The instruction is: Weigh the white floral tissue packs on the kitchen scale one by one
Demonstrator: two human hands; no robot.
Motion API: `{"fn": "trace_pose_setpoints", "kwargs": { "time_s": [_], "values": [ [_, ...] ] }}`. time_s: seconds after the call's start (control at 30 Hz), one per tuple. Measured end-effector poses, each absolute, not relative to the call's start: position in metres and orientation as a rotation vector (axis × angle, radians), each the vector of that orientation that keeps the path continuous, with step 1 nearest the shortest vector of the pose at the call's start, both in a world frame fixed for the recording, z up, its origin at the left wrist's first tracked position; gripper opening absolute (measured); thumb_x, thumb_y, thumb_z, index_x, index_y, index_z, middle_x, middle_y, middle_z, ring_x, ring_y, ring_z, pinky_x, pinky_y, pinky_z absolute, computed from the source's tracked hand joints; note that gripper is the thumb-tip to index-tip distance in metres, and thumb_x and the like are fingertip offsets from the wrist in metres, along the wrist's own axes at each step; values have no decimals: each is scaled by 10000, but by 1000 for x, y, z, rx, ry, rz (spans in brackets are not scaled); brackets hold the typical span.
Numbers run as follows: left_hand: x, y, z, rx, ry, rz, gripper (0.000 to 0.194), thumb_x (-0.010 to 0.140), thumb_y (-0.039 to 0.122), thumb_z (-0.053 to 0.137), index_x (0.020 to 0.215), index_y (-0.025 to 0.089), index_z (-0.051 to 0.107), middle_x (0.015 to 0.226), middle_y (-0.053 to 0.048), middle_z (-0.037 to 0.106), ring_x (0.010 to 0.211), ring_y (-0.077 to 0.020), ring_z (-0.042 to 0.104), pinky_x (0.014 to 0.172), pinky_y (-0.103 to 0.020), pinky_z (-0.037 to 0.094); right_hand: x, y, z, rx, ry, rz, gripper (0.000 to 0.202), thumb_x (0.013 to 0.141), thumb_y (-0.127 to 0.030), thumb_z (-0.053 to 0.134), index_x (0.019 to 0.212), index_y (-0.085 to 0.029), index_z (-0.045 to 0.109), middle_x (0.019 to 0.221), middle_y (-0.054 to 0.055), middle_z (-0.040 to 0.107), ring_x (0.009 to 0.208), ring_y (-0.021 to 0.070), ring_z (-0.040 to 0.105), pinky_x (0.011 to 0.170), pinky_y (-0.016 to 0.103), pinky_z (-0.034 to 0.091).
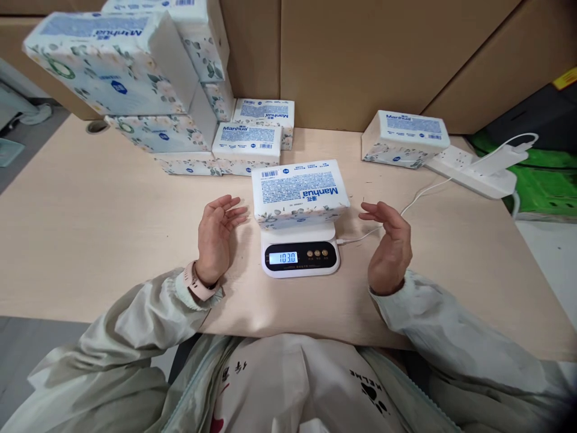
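Observation:
A white and blue tissue pack (pixel 301 191) labelled Manhua rests on a white digital scale (pixel 300 258) in the middle of the table. The lit display reads 103.0. To the left of the pack, my left hand (pixel 217 237) is held with its fingers apart, a short gap from the pack's side. My right hand (pixel 390 245) is raised on the other side, fingers stretched toward the pack but not touching it. Neither hand holds anything. The pack hides most of the scale's weighing plate.
Several tissue packs (pixel 157 132) are stacked at the back left, with lower ones beside them. A single tissue pack (pixel 404 138) lies at the back right, next to a white power strip (pixel 473 171). A white cable (pixel 421 193) runs to the scale. Brown cardboard (pixel 351 60) stands behind.

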State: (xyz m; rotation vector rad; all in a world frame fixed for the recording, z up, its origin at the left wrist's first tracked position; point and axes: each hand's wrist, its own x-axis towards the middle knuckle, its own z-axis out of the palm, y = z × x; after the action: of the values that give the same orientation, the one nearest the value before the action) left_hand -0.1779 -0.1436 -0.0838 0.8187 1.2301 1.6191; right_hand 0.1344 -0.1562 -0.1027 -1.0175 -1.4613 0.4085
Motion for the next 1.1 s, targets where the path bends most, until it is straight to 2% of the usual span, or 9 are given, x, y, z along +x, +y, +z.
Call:
{"fn": "trace_pose_setpoints", "kwargs": {
  "time_s": [0.47, 0.67, 0.77, 0.87, 0.93, 1.03, 1.1],
  "values": [
    [-179, -141, -79, 795, 1211, 1596, 382, 859, 508, 759, 1100, 216, 711, 1166, -106, 778, 975, -203, 740, 840, -309, 616, 138, -153, -96, -1010, -1503, 392, 518, 1090, -555, 373, 1503, -345, 605, 1370, 91, 734, 1153, 335, 742, 1050, 645, 557],
    [-179, -142, -82, 824, 1231, 1582, 335, 909, 503, 714, 1107, 233, 718, 1183, -99, 776, 996, -220, 741, 858, -342, 615, 138, -154, -98, -1037, -1524, 394, 551, 1086, -594, 362, 1474, -309, 628, 1345, 105, 749, 1161, 337, 740, 1053, 648, 562],
    [-177, -149, -75, 1033, 1267, 1640, 279, 984, 480, 670, 1100, 249, 774, 1225, -90, 772, 1082, -246, 733, 993, -410, 593, 138, -155, -96, -1048, -1527, 386, 511, 1101, -544, 360, 1466, -329, 647, 1338, 81, 760, 1145, 320, 743, 1059, 631, 554],
    [-177, -159, -61, 1492, 1315, 1704, 294, 1059, 473, 614, 1075, 292, 844, 1234, -69, 778, 1250, -299, 673, 1218, -517, 459, 139, -150, -85, -1086, -1619, 338, 402, 1103, -442, 448, 1410, -352, 692, 1332, 59, 766, 1210, 304, 725, 1081, 588, 551],
    [-178, -164, -51, 1656, 1378, 1659, 310, 1070, 494, 603, 1094, 328, 865, 1226, -51, 789, 1301, -329, 633, 1284, -568, 372, 136, -144, -75, -1079, -1714, 325, 362, 1088, -405, 518, 1399, -353, 697, 1370, 63, 754, 1301, 305, 689, 1121, 573, 541],
    [-177, -164, -37, 1631, 1428, 1488, 361, 1038, 565, 635, 1177, 325, 866, 1260, -45, 789, 1331, -365, 610, 1312, -599, 322, 126, -133, -62, -1094, -1854, 466, 461, 1087, -482, 533, 1531, -367, 584, 1486, 73, 699, 1383, 315, 637, 1170, 600, 523],
    [-172, -160, -28, 1558, 1375, 1379, 431, 1015, 603, 654, 1243, 294, 851, 1307, -59, 779, 1355, -382, 615, 1301, -600, 348, 117, -122, -57, -1120, -1884, 613, 574, 1073, -578, 530, 1608, -374, 489, 1487, 75, 699, 1364, 318, 644, 1138, 604, 558]
  ]
}}
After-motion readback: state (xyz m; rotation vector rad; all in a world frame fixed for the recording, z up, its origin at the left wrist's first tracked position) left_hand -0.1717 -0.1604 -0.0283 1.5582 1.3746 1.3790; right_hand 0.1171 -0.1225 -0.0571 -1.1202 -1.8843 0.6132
